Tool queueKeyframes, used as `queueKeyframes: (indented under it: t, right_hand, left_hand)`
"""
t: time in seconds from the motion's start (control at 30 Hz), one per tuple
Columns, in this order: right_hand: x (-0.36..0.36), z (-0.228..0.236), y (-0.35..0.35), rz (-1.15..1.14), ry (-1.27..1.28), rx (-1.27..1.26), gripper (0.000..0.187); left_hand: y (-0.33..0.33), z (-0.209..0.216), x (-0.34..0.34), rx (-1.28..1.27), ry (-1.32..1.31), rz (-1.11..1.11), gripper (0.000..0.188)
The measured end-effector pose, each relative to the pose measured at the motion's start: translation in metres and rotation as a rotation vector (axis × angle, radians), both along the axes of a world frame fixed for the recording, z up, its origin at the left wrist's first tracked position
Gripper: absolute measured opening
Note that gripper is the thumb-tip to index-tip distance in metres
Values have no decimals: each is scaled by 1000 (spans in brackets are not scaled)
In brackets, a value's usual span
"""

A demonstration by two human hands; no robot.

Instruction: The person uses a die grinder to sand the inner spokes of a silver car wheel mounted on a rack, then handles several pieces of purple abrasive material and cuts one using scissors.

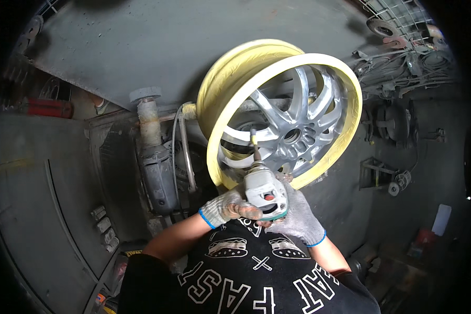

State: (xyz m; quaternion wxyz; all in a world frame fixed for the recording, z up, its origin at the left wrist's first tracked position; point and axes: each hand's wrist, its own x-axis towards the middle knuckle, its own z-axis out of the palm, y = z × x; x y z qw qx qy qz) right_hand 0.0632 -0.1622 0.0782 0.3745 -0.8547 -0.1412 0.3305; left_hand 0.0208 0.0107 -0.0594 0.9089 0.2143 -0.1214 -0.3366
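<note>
A large alloy wheel rim [283, 62], yellow on its barrel and outer lip with bare silvery spokes, stands tilted in front of me. Both hands wear grey knit gloves with blue cuffs. My left hand [229, 207] grips the left side of a grey die grinder [264, 189], thumb along its body. Against its right side my right hand [298, 213] is wrapped, most of its fingers hidden behind the tool. The grinder's thin shaft ends in a yellowish tip [254, 138] over a spoke left of the hub; contact there I cannot tell.
Left of the rim, a dark grey motor-like machine [159, 178] stands beside a metal bar [186, 154]. A grey panel [157, 47] lies behind. Cables [408, 68] are heaped at the far right, above a small metal stand [377, 172]. A red cylinder [47, 108] lies far left.
</note>
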Motion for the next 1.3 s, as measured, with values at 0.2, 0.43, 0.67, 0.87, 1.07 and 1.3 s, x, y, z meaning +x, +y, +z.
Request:
queueKeyframes:
  t: [0.2, 0.43, 0.67, 0.87, 1.07, 1.3]
  right_hand:
    - [11, -7, 23, 65, 34, 20, 97]
    - [6, -2, -12, -55, 21, 63, 96]
    - [6, -27, -24, 43, 4, 209, 93]
    - [12, -28, -47, -139, 42, 233, 91]
    - [19, -32, -68, -193, 187, 264, 97]
    - [15, -54, -86, -252, 33, 356, 90]
  left_hand:
    - [29, -4, 6, 176, -56, -346, 86]
    - [1, -27, 0, -602, 678, -567, 80]
    - [2, 60, 20, -40, 413, -106, 78]
    - [-24, 68, 41, -4, 208, -107, 79]
    - [-42, 67, 47, 61, 189, -44, 86]
    - [-69, -2, 59, 27, 326, -57, 92]
